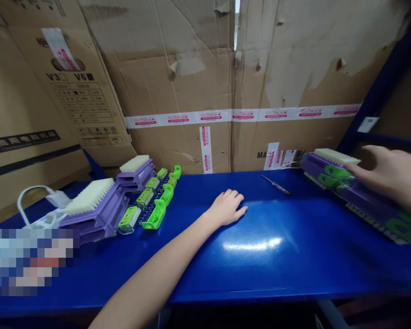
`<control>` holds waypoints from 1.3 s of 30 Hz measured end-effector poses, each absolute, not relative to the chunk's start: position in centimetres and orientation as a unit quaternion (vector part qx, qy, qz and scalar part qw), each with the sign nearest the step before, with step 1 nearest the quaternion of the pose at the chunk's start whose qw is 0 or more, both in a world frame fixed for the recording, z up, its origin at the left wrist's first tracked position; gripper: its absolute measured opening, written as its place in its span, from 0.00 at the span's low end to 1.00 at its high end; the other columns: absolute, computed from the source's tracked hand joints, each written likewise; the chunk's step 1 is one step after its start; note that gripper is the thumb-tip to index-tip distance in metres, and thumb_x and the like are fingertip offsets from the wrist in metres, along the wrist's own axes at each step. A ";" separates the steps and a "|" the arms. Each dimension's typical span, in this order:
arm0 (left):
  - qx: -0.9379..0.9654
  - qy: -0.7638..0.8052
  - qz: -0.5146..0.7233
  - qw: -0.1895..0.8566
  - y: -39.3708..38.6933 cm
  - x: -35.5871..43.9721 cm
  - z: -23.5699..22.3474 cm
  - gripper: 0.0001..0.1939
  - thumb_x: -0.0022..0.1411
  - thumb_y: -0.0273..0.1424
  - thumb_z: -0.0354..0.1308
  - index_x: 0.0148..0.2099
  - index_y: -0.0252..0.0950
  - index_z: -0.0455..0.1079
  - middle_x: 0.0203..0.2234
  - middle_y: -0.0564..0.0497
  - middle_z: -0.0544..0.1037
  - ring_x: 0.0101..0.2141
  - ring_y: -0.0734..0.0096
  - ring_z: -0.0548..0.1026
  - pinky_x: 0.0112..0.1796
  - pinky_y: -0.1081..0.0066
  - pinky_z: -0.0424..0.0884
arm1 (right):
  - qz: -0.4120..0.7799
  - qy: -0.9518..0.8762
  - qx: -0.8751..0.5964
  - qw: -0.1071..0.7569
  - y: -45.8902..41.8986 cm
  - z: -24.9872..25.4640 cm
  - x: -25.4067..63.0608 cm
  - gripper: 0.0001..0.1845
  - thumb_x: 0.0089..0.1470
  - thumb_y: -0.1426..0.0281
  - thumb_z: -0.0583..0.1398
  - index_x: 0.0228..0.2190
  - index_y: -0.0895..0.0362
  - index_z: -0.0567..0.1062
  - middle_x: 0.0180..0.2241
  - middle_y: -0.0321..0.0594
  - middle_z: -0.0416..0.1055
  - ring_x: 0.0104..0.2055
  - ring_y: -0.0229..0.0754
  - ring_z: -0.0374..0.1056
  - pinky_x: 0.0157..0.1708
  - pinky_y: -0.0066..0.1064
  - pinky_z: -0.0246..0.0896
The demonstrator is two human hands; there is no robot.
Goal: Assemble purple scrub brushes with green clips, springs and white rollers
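My left hand (228,208) rests palm down on the blue tabletop (253,274), fingers loosely spread and nothing in them. At the right edge, my right hand (392,176) reaches over a row of purple and green plastic pieces (366,201) with cream bristle-like pads (337,156). Its thumb and fingers look apart; blur hides whether they touch a piece. Left of my left hand stand stacked purple housings (99,212) with cream pads. Beside them lie small metal-and-green blocks (145,198), dark springs (150,205) and bright green brackets (155,215).
A thin screwdriver (276,185) lies between my hands, towards the back. At the left are a white plug with its cable (58,198), a power strip (48,220) and a pixelated patch. Cardboard (178,82) walls the back; a blue post (373,87) rises at right.
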State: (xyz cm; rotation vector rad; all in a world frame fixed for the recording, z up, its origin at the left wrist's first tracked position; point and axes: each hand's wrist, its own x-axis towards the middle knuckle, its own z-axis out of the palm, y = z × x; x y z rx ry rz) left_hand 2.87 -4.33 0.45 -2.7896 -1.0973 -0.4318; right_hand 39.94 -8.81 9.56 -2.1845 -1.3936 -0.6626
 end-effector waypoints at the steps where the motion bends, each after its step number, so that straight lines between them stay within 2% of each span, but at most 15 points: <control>1: -0.920 -0.361 -0.143 0.055 -4.3 2.9 0.5 0.18 0.64 0.42 0.46 0.47 0.36 0.66 0.42 0.45 0.72 0.45 0.60 0.68 0.46 0.62 0.66 | -0.245 -0.520 -0.792 0.206 -8.6 9.9 37.3 0.40 0.48 0.41 0.53 0.52 0.57 0.68 0.41 0.62 0.71 0.42 0.58 0.68 0.24 0.36 0.42; 3: -0.921 -0.360 -0.143 0.053 -4.3 2.8 0.5 0.18 0.64 0.42 0.46 0.47 0.36 0.65 0.42 0.45 0.72 0.45 0.61 0.68 0.46 0.62 0.66 | -0.228 -0.577 -0.765 0.173 -7.6 9.8 32.5 0.29 0.57 0.50 0.52 0.50 0.58 0.69 0.42 0.58 0.71 0.40 0.52 0.68 0.25 0.35 0.46; 5: -0.921 -0.359 -0.143 0.054 -4.3 2.8 0.4 0.18 0.64 0.42 0.46 0.47 0.36 0.65 0.42 0.45 0.72 0.45 0.61 0.68 0.46 0.62 0.66 | -0.219 -0.621 -0.737 0.151 -6.1 8.6 28.7 0.23 0.58 0.57 0.53 0.48 0.60 0.69 0.40 0.56 0.71 0.40 0.51 0.68 0.27 0.34 0.50; 10: -0.920 -0.362 -0.139 0.058 -4.3 2.9 0.5 0.18 0.64 0.43 0.46 0.47 0.36 0.66 0.42 0.45 0.71 0.45 0.60 0.68 0.46 0.61 0.66 | -0.175 -0.723 -0.658 0.117 -1.9 3.5 22.8 0.18 0.57 0.65 0.53 0.47 0.59 0.68 0.41 0.55 0.71 0.44 0.56 0.66 0.35 0.39 0.58; 15: -0.919 -0.363 -0.142 0.059 -4.3 3.0 0.5 0.18 0.64 0.42 0.46 0.46 0.35 0.66 0.42 0.44 0.72 0.45 0.59 0.68 0.46 0.60 0.65 | -0.169 -0.794 -0.570 0.126 -0.9 0.0 20.1 0.19 0.57 0.71 0.51 0.49 0.58 0.68 0.46 0.53 0.69 0.48 0.55 0.62 0.42 0.41 0.58; 21: -0.918 -0.362 -0.153 0.054 -4.1 2.9 0.3 0.18 0.64 0.42 0.46 0.46 0.35 0.65 0.43 0.43 0.72 0.44 0.59 0.67 0.46 0.60 0.65 | -0.119 -0.813 -0.520 0.232 -1.5 -0.6 20.9 0.20 0.57 0.71 0.50 0.51 0.60 0.68 0.49 0.51 0.67 0.50 0.51 0.62 0.48 0.41 0.59; 29: -0.919 -0.359 -0.153 0.052 -4.3 2.9 0.5 0.17 0.64 0.42 0.46 0.47 0.36 0.65 0.42 0.44 0.71 0.44 0.60 0.68 0.46 0.60 0.65 | -0.116 -0.802 -0.500 0.306 -1.1 -0.4 22.4 0.20 0.57 0.70 0.50 0.50 0.59 0.69 0.47 0.50 0.69 0.49 0.51 0.63 0.50 0.42 0.60; 34: -0.919 -0.359 -0.152 0.059 -4.3 2.9 0.3 0.18 0.64 0.42 0.45 0.47 0.35 0.65 0.42 0.43 0.72 0.45 0.59 0.67 0.46 0.60 0.65 | -0.111 -0.807 -0.496 0.302 -0.9 -0.8 22.4 0.20 0.57 0.70 0.50 0.50 0.61 0.69 0.46 0.49 0.69 0.49 0.49 0.63 0.52 0.40 0.58; 39: -0.920 -0.358 -0.149 0.063 -4.2 3.0 0.2 0.18 0.65 0.42 0.45 0.47 0.35 0.66 0.42 0.43 0.71 0.45 0.60 0.67 0.47 0.61 0.65 | -0.060 -0.824 -0.521 0.212 -0.5 -1.4 22.6 0.20 0.58 0.67 0.51 0.48 0.61 0.71 0.46 0.50 0.70 0.48 0.49 0.64 0.50 0.41 0.59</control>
